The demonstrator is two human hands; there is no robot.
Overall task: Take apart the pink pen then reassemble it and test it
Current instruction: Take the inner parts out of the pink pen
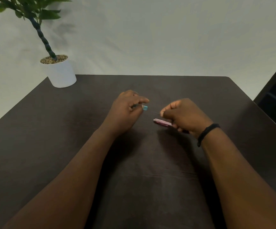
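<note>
Only pebbles and plant (pixel 34 22) in white pot (pixel 61 73).

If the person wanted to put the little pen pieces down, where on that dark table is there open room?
Plenty. The table is bare along its far edge, from the plant pot across to the right corner, and down its left side, beyond the left arm. The only crowded spot is mid-table, where the left hand and right hand work close together with the pink pen.
</note>
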